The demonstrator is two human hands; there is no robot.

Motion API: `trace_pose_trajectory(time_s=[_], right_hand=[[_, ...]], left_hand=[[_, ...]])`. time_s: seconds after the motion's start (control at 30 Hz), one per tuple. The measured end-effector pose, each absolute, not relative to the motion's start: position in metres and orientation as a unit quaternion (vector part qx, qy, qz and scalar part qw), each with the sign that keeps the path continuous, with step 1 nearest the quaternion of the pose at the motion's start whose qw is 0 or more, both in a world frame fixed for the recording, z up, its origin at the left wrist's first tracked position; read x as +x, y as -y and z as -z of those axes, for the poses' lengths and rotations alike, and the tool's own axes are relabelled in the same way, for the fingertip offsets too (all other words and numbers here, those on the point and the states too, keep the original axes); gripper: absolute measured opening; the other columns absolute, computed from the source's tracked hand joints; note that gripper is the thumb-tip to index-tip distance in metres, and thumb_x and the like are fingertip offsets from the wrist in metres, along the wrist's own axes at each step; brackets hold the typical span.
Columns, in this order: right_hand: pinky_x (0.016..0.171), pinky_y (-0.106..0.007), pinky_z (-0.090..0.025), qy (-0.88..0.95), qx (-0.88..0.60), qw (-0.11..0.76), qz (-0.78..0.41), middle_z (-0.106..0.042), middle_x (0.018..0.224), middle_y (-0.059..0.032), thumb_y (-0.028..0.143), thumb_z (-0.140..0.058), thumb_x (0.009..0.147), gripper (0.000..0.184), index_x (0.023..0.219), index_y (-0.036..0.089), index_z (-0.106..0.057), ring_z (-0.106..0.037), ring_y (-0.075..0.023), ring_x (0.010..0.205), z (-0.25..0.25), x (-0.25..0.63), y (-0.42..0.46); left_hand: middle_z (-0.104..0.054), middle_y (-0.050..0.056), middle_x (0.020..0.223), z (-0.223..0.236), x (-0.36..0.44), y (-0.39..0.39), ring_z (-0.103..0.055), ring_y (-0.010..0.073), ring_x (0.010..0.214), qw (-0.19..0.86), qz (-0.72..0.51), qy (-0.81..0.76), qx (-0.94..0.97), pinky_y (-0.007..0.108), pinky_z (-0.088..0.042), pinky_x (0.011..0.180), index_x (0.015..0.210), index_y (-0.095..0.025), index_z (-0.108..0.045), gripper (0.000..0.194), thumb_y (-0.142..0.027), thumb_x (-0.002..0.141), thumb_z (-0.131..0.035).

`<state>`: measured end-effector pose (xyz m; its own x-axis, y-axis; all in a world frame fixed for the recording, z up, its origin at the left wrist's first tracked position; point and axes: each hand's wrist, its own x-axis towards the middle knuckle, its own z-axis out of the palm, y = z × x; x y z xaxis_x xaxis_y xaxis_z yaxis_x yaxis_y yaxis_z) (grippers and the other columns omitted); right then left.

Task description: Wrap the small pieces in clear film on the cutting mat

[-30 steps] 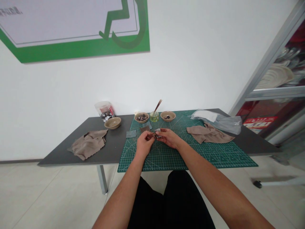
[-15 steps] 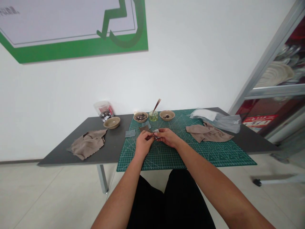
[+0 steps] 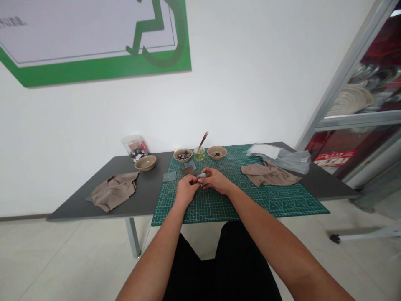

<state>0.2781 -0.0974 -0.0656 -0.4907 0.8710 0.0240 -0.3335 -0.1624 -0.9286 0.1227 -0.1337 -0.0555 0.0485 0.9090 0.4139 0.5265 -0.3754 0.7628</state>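
Observation:
My left hand [image 3: 186, 190] and my right hand [image 3: 216, 181] meet over the green cutting mat [image 3: 216, 207], both with bent, closed fingers. Pinched in my right hand is a small crumpled grey piece [image 3: 202, 176], like a bit of sheet or cloth. The left fingertips press against its near side; whatever they hold is hidden. Just beyond the hands lie a brown square piece [image 3: 188, 170] and a grey-blue square [image 3: 190, 164] partly under it. Another grey-blue square [image 3: 169, 177] lies to the left.
Behind the hands stand a bowl of small dark pieces [image 3: 183, 156], a glass jar [image 3: 199, 154] with thin brown sticks, and a bowl [image 3: 216, 153] with few pieces. Left are a bowl [image 3: 145, 163], a tipped clear tub [image 3: 135, 147] and brown cloth [image 3: 114, 191]; right, brown cloth [image 3: 269, 172] and a plastic bag [image 3: 282, 156].
The view has shifted slightly. Both hands stay together, and the fingers have moved a little around the grey piece.

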Motion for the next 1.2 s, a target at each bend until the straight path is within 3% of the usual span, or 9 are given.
trace_pose_trajectory(time_s=[0.23, 0.43, 0.7, 0.83, 0.97, 1.2], right_hand=[[0.049, -0.021, -0.05, 0.457, -0.264, 0.408, -0.745, -0.063, 0.066, 0.003, 0.03, -0.085, 0.055, 0.046, 0.078, 0.018, -0.047, -0.062, -0.012, 0.057, 0.0613, 0.2832, 0.0968], [0.053, -0.024, -0.052, 0.479, -0.266, 0.406, -0.732, -0.061, 0.068, 0.004, 0.028, -0.087, 0.05, 0.047, 0.078, 0.017, -0.051, -0.06, -0.0108, 0.058, 0.0638, 0.2815, 0.0962], [0.049, -0.022, -0.046, 0.46, -0.261, 0.396, -0.751, -0.061, 0.064, 0.003, 0.028, -0.085, 0.054, 0.039, 0.075, 0.017, -0.053, -0.059, -0.0113, 0.055, 0.0586, 0.2855, 0.0967], [0.053, -0.024, -0.048, 0.462, -0.271, 0.405, -0.741, -0.061, 0.067, 0.0024, 0.028, -0.085, 0.053, 0.039, 0.074, 0.017, -0.054, -0.059, -0.0115, 0.059, 0.0586, 0.2834, 0.0979], [0.049, -0.022, -0.043, 0.467, -0.266, 0.397, -0.744, -0.059, 0.063, 0.0032, 0.029, -0.085, 0.054, 0.039, 0.072, 0.017, -0.053, -0.056, -0.0101, 0.056, 0.0586, 0.2829, 0.0973], [0.046, -0.02, -0.036, 0.44, -0.251, 0.421, -0.753, -0.06, 0.063, 0.0034, 0.029, -0.085, 0.053, 0.041, 0.069, 0.018, -0.049, -0.053, -0.0089, 0.053, 0.0593, 0.2846, 0.0943]], left_hand=[[-0.051, -0.004, 0.06, 0.0578, 0.1211, 0.1325, -0.046, 0.0105, 0.058, 0.266, -0.466, -0.504, 0.677, 0.023, -0.034, 0.057, 0.064, -0.017, -0.058, 0.013, -0.026, 0.073, -0.06], [-0.047, -0.005, 0.058, 0.0574, 0.1233, 0.1315, -0.044, 0.0097, 0.058, 0.224, -0.449, -0.512, 0.697, 0.022, -0.033, 0.057, 0.058, -0.017, -0.051, 0.012, -0.015, 0.067, -0.059], [-0.051, -0.005, 0.057, 0.056, 0.1225, 0.1336, -0.043, 0.0091, 0.054, 0.317, -0.485, -0.485, 0.655, 0.022, -0.033, 0.053, 0.065, -0.017, -0.061, 0.011, -0.027, 0.07, -0.063], [-0.05, -0.005, 0.055, 0.0563, 0.1227, 0.1353, -0.043, 0.0087, 0.053, 0.29, -0.476, -0.496, 0.665, 0.021, -0.033, 0.052, 0.061, -0.017, -0.06, 0.012, -0.025, 0.068, -0.064], [-0.052, -0.004, 0.056, 0.0534, 0.1239, 0.1383, -0.044, 0.0086, 0.054, 0.283, -0.474, -0.499, 0.668, 0.021, -0.034, 0.053, 0.061, -0.017, -0.062, 0.011, -0.024, 0.069, -0.063], [-0.053, -0.004, 0.058, 0.0559, 0.1218, 0.1362, -0.043, 0.0086, 0.053, 0.361, -0.508, -0.47, 0.626, 0.022, -0.035, 0.053, 0.069, -0.017, -0.066, 0.018, -0.033, 0.066, -0.073]])
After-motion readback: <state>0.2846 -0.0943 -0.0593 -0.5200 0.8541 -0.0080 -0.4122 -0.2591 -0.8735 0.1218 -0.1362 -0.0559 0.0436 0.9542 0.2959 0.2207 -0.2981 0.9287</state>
